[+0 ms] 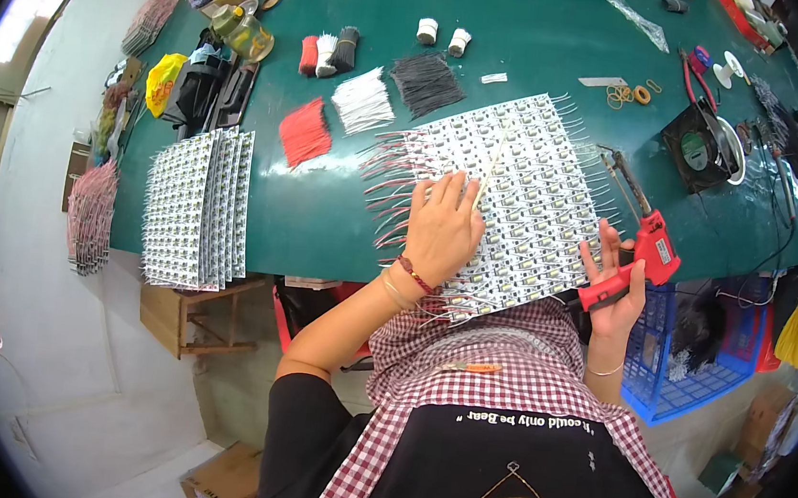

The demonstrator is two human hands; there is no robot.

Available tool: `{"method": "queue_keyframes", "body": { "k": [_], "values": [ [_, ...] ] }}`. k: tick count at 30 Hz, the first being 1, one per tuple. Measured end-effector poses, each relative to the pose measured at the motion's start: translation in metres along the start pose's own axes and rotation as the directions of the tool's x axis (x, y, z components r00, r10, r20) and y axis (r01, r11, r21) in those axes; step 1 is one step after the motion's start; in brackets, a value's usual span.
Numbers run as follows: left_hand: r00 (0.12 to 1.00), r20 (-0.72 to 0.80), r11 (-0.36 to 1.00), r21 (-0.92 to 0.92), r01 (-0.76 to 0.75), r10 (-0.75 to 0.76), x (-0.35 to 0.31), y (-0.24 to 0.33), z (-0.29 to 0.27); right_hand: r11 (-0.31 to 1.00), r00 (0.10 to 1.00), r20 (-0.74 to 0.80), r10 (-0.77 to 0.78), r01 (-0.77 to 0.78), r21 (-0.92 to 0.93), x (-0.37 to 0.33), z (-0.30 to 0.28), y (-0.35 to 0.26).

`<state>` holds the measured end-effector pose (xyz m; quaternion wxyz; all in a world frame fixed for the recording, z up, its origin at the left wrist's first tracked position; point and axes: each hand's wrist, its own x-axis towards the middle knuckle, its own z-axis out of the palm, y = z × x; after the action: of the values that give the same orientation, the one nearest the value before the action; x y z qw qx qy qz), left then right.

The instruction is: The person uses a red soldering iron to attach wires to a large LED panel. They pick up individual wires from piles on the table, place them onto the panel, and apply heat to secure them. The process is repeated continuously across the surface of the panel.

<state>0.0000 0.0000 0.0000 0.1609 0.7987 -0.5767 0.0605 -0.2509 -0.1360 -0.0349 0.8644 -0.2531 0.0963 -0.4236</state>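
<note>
My left hand (441, 226) rests on a white panel of small circuit boards (520, 189) with red wire leads along its left side, and pinches a thin pale stick (493, 167) that slants up across the panel. My right hand (618, 287) grips the red handle of a soldering gun (645, 242); its metal tip points up and away over the panel's right edge. The panel lies on a green table (326, 213) and overhangs the near edge above my checked apron.
Bundles of red wire (305, 131), white wire (363, 101) and black wire (426, 84) lie behind the panel. A stack of more panels (199, 208) sits at the left. A small black fan (699, 145), pliers (693, 71) and a blue crate (690, 368) are at the right.
</note>
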Motion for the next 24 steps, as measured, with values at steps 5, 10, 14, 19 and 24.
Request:
{"method": "queue_keyframes", "body": {
  "k": [5, 10, 14, 19, 24],
  "values": [
    [0.998, -0.03, 0.998, 0.03, -0.053, 0.054, -0.011, -0.01, 0.002, 0.999, 0.999, -0.035, 0.022, -0.021, 0.035, -0.019, 0.007, 0.002],
    [0.998, -0.056, 0.998, 0.059, -0.028, 0.031, -0.011, -0.006, 0.004, 1.0, 0.998, -0.061, 0.014, -0.014, 0.005, -0.019, 0.008, 0.001],
    [0.998, -0.062, 1.0, 0.026, 0.008, -0.006, -0.011, -0.007, 0.006, 1.0, 0.998, -0.06, 0.015, -0.016, -0.017, -0.019, 0.009, 0.0],
    [0.986, -0.161, 0.995, 0.097, -0.023, 0.038, 0.001, -0.014, 0.002, 1.0, 0.998, -0.055, 0.02, -0.02, -0.012, -0.018, 0.007, 0.001],
    [0.996, -0.083, 0.996, 0.086, 0.001, 0.006, 0.003, -0.021, 0.015, 1.0, 0.999, -0.049, 0.015, -0.016, -0.004, -0.018, 0.005, 0.001]
  ]
}}
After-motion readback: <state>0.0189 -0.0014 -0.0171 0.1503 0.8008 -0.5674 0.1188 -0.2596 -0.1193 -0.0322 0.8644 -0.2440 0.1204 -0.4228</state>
